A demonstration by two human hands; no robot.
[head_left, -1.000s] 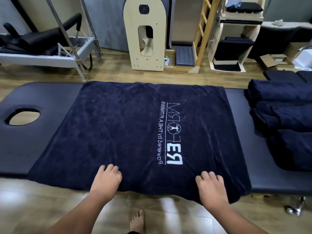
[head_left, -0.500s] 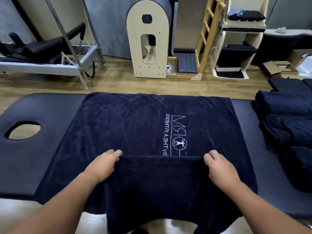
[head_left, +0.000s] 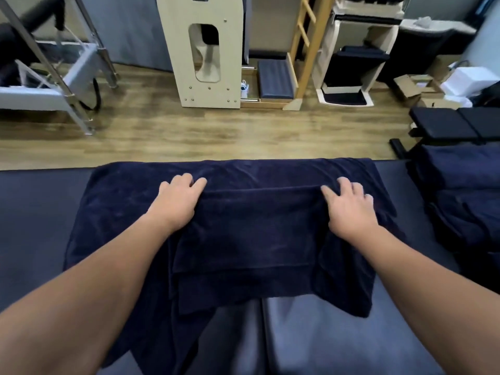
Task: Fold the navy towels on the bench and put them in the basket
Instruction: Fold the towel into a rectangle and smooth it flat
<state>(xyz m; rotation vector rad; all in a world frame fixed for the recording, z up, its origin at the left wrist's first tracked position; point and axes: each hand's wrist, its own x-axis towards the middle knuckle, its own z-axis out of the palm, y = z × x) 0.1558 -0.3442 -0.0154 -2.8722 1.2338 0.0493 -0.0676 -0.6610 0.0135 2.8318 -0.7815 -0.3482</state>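
- Looking down from a head-worn camera, the view showed a person's two bare forearms reaching forward over a dark padded table [head_left: 40, 226].
- One navy towel [head_left: 257, 226] lay across the table, its near part doubled over toward the far edge, so a raised fold line ran between the two hands.
- The left hand [head_left: 177, 197] rested at the left end of that fold line, fingers [head_left: 198, 184] bent and close together over the cloth; whether they pinched the edge or only pressed it could not be told.
- The right hand [head_left: 349, 204] rested at the right end, fingers [head_left: 345, 182] slightly spread and curled down onto the towel in the same uncertain way.
- A pile of navy towels [head_left: 465, 201] sat at the right end of the table.
- No basket was visible.
- Judged step: the first lengthwise fold of this towel, with the lifted edge nearly at the far edge.
- The next move likely called for laying that edge level with the far edge, smoothing the loose, uneven corners near the body, then folding crosswise.
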